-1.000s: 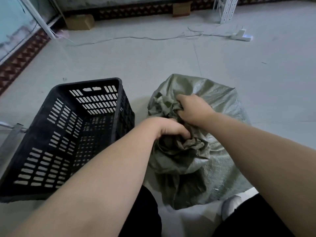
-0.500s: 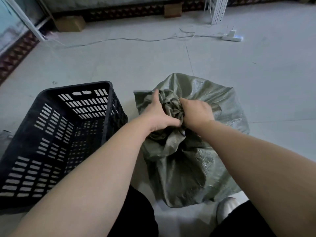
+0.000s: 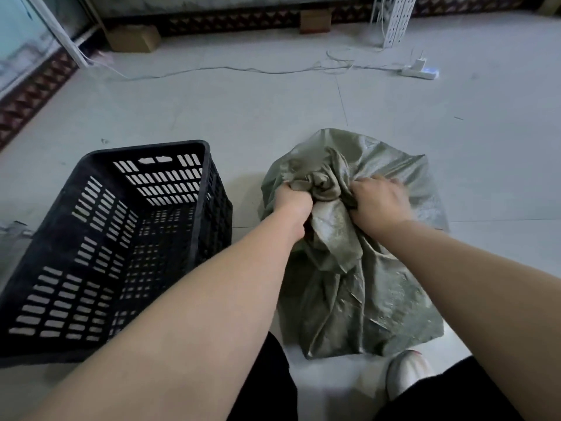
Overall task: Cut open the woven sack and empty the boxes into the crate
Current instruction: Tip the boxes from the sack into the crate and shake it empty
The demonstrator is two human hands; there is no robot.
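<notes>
Two hands are working the woven sack [image 3: 364, 287]: the fingers of the left hand [image 3: 293, 202] and right hand [image 3: 376, 205] are clenching its bunched mouth, with the sack sitting on the floor beneath them. Opening seems to be under way, and next the mouth is needing cutting or spreading. The crate [image 3: 151, 148] is standing just left of the fingers, rim clear of the sack, with open floor lying beyond.

we count one woven sack [image 3: 364, 299], one black crate [image 3: 145, 150] and two grips, the left grip [image 3: 293, 199] and the right grip [image 3: 376, 205]. by the far wall we count two cardboard boxes, a larger box [image 3: 133, 39] and a smaller box [image 3: 315, 21]. we count one power strip [image 3: 420, 72], one white shoe [image 3: 406, 372] and one perforated white post [image 3: 394, 19].
</notes>
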